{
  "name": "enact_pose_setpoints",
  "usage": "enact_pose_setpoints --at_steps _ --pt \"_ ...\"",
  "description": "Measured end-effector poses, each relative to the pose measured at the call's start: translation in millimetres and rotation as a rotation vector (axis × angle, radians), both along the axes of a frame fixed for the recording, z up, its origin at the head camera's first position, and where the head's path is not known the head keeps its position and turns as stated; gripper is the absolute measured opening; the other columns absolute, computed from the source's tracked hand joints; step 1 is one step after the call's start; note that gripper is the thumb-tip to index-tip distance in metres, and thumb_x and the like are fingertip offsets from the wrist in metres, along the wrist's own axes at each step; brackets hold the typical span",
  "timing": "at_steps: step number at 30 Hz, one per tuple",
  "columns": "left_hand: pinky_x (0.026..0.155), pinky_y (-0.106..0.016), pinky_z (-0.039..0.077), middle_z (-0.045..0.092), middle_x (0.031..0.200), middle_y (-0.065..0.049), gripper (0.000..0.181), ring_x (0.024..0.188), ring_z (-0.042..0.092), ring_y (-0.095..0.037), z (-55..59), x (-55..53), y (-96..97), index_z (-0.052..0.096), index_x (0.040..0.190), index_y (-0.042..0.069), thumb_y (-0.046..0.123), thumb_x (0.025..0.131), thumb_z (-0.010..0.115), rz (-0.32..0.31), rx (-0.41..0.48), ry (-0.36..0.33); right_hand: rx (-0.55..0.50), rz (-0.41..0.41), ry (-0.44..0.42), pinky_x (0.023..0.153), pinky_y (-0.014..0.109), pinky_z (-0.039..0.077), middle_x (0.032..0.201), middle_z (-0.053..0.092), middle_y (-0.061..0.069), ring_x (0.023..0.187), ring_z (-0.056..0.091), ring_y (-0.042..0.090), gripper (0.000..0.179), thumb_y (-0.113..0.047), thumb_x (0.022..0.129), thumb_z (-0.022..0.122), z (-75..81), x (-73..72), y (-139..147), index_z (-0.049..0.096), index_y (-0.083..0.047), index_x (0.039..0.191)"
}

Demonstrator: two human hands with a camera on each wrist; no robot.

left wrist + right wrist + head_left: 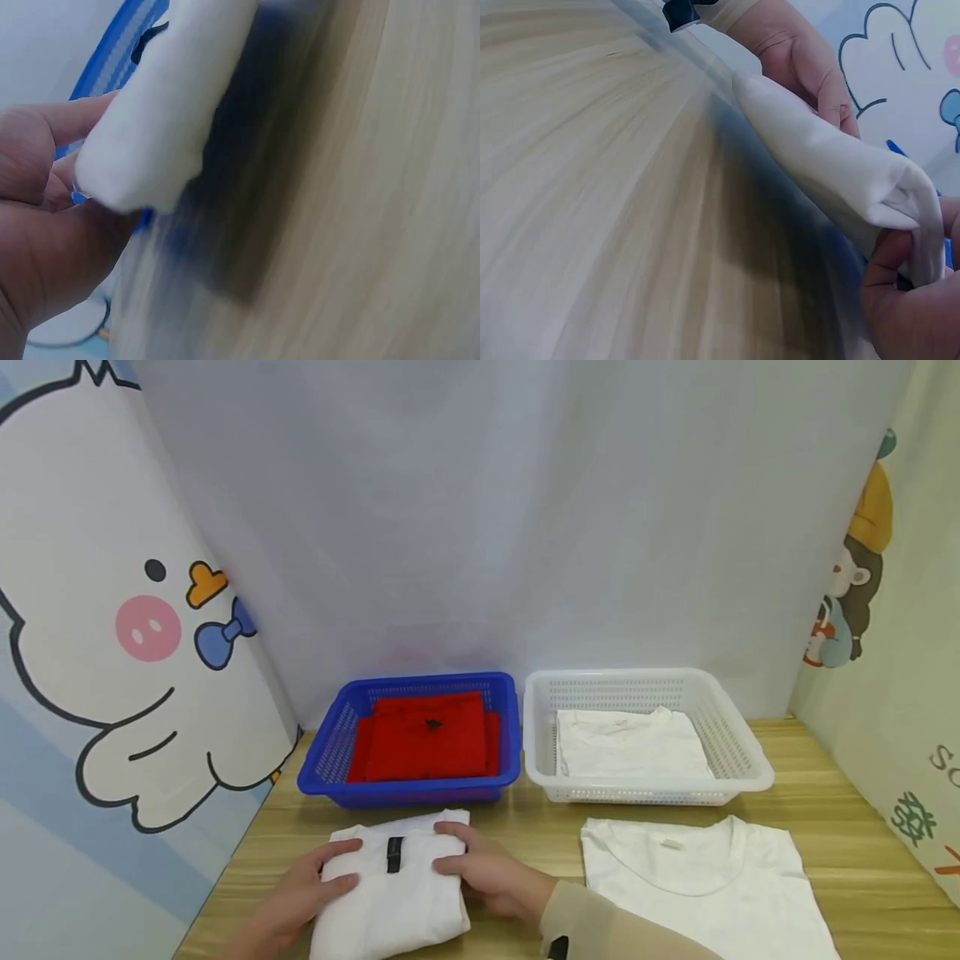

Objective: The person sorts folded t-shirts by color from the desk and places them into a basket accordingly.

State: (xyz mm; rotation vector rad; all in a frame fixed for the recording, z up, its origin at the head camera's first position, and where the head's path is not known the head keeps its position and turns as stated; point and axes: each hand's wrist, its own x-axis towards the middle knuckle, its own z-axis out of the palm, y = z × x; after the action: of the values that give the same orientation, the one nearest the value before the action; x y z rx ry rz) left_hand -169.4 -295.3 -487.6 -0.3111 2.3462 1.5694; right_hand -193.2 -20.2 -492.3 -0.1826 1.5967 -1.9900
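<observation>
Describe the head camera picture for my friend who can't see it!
A person's left hand and right hand hold a folded white garment over a wooden table. Behind are a blue basket with folded red fabric and a white basket with folded white fabric. A white shirt lies to the right.

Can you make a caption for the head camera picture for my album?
Left hand and right hand grip a folded white garment near a blue basket of red clothes.
</observation>
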Motion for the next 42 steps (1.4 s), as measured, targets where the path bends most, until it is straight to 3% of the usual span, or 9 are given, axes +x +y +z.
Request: enact_pose_setpoints --at_steps 5,11,14,19,26,30,34,39,42 --pt "0.108 -0.058 0.027 0.036 0.148 -0.019 0.059 0.132 0.034 -0.036 9.4 -0.5 36.2 0.059 0.132 0.013 0.023 0.077 0.079 -0.047 0.038 0.084 -0.039 0.048 0.044 0.083 0.041 0.053 0.125 0.055 0.015 0.103 0.061 0.026 0.063 -0.004 0.09 0.063 9.9 0.6 50 0.036 -0.01 0.147" --pt "0.086 -0.034 0.052 0.039 0.143 -0.019 0.059 0.114 0.05 -0.026 22.3 1.0 74.8 0.053 0.136 0.006 0.015 0.083 0.076 -0.176 0.245 0.169 -0.021 0.085 0.12 0.084 0.038 0.052 0.127 0.054 0.014 0.104 0.06 0.023 0.064 -0.01 0.093 0.062 23.1 6.2 102 0.031 -0.009 0.149" --pt "0.082 -0.034 0.054 0.04 0.14 -0.02 0.059 0.107 0.056 -0.024 28.5 1.1 92.8 0.051 0.137 0.004 0.013 0.084 0.075 -0.223 0.324 0.195 -0.019 0.078 0.141 0.085 0.038 0.052 0.128 0.054 0.014 0.106 0.06 0.023 0.063 -0.011 0.094 0.062 32.9 9.7 124 0.031 -0.008 0.149" --pt "0.08 -0.034 0.055 0.045 0.138 -0.018 0.056 0.103 0.059 -0.024 40.4 -4.9 120.5 0.053 0.137 0.007 0.012 0.085 0.074 -0.259 0.348 0.274 0.038 0.035 0.208 0.083 0.038 0.053 0.13 0.053 0.016 0.106 0.06 0.023 0.065 -0.014 0.094 0.063 50.8 10.3 155 0.03 -0.01 0.15" --pt "0.085 -0.035 0.054 0.046 0.138 -0.014 0.055 0.11 0.056 -0.025 60.1 -20.2 149.3 0.054 0.137 0.014 0.014 0.085 0.074 -0.304 0.33 0.367 0.088 -0.054 0.271 0.086 0.039 0.053 0.138 0.041 0.021 0.111 0.057 0.023 0.07 -0.013 0.093 0.065 69.0 1.1 186 0.027 -0.013 0.151" --pt "0.084 -0.037 0.054 0.049 0.135 -0.015 0.054 0.107 0.059 -0.026 71.4 -35.3 167.2 0.054 0.137 0.014 0.008 0.086 0.072 -0.323 0.323 0.418 0.094 -0.074 0.332 0.084 0.037 0.054 0.138 0.039 0.022 0.109 0.058 0.02 0.069 -0.01 0.093 0.063 77.6 -8.7 201 0.026 -0.012 0.152" --pt "0.082 -0.037 0.055 0.05 0.136 -0.009 0.053 0.103 0.059 -0.025 83.6 -58.3 186.9 0.055 0.136 0.018 0.004 0.087 0.069 -0.336 0.311 0.469 0.072 -0.077 0.4 0.08 0.035 0.055 0.133 0.043 0.015 0.106 0.059 0.017 0.068 -0.007 0.095 0.059 84.7 -25.5 221 0.024 -0.013 0.153" --pt "0.082 -0.037 0.055 0.049 0.138 -0.004 0.052 0.101 0.06 -0.023 96.6 -94.8 215.1 0.056 0.136 0.021 0.003 0.089 0.067 -0.356 0.338 0.516 0.013 -0.08 0.464 0.079 0.031 0.055 0.13 0.046 0.005 0.107 0.058 0.013 0.065 -0.004 0.097 0.054 90.9 -59.0 249 0.024 -0.017 0.153" --pt "0.081 -0.035 0.055 0.05 0.136 0.001 0.051 0.098 0.06 -0.022 101.5 -116.6 231.4 0.057 0.135 0.026 0.005 0.09 0.067 -0.356 0.297 0.534 0.002 -0.095 0.483 0.08 0.029 0.055 0.133 0.044 0.002 0.109 0.056 0.01 0.065 -0.003 0.097 0.054 94.3 -81.2 264 0.024 -0.019 0.153"
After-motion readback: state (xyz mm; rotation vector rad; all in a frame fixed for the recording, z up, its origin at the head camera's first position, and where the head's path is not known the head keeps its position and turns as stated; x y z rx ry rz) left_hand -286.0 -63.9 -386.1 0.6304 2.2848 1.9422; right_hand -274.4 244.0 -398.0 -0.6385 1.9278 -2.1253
